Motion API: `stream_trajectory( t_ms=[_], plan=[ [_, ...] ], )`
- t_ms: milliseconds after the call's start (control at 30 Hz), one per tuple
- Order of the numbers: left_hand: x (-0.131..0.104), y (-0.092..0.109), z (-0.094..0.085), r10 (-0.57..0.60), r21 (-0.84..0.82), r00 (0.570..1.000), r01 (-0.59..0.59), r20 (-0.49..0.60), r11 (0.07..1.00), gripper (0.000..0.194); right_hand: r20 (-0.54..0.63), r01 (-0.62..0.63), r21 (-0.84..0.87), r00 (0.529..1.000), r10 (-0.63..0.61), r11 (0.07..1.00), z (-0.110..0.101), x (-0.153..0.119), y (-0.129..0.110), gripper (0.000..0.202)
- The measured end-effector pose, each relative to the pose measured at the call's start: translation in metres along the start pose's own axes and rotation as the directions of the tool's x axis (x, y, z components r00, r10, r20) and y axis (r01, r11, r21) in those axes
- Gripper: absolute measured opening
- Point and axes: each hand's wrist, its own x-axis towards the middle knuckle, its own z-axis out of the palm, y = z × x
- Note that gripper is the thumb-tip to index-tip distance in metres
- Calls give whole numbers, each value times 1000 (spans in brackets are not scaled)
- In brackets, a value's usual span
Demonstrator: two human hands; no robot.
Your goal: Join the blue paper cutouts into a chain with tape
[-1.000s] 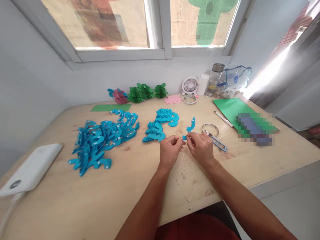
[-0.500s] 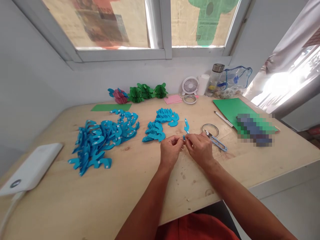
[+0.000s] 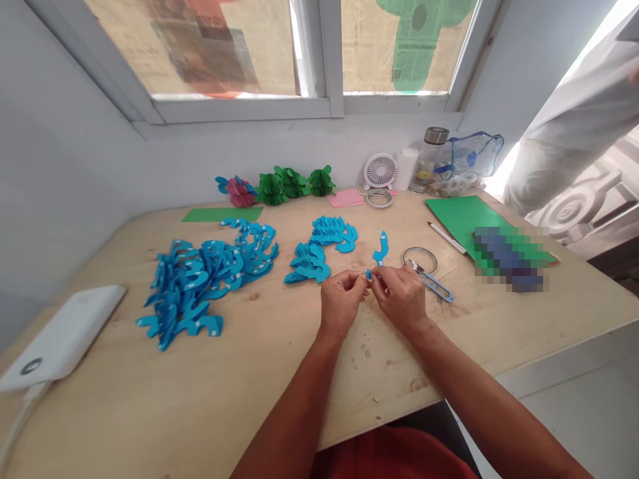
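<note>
My left hand point(image 3: 343, 301) and my right hand point(image 3: 401, 295) meet over the table, both with pinched fingers on a small blue paper piece point(image 3: 381, 249). Its curved end, with a white square on it, rises above my right fingertips; the lower end shows between the two hands. Left of my hands lie two stacks of folded blue paper, a near stack point(image 3: 307, 263) and a far stack point(image 3: 333, 231). Light blue snips point(image 3: 435, 286) and a tape roll point(image 3: 420, 260) lie just right of my right hand.
A big pile of blue paper pieces point(image 3: 207, 266) covers the left-centre of the wooden table point(image 3: 269, 372). A white power bank point(image 3: 64, 332) lies far left. Green paper ornaments point(image 3: 272, 189), a small fan point(image 3: 380, 171) and a bottle point(image 3: 428, 159) stand behind. A person's trousers point(image 3: 574, 126) show at right.
The blue piece's upper end has swung right and turned to show more of its curve. My hands have barely moved. A person's legs have come farther into view at the right.
</note>
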Motion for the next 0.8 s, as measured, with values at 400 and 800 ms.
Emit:
stream_trajectory(
  t_ms=[400,800],
  plan=[
    [0,-3,0,33,-32,999,-33,3,999,13,14,27,-28,1000,-27,999,-2,1,-3,24],
    [2,-7,1,7,-97,1000,-7,-1,995,16,48,32,-34,998,-30,999,-6,2,-7,23]
  ],
)
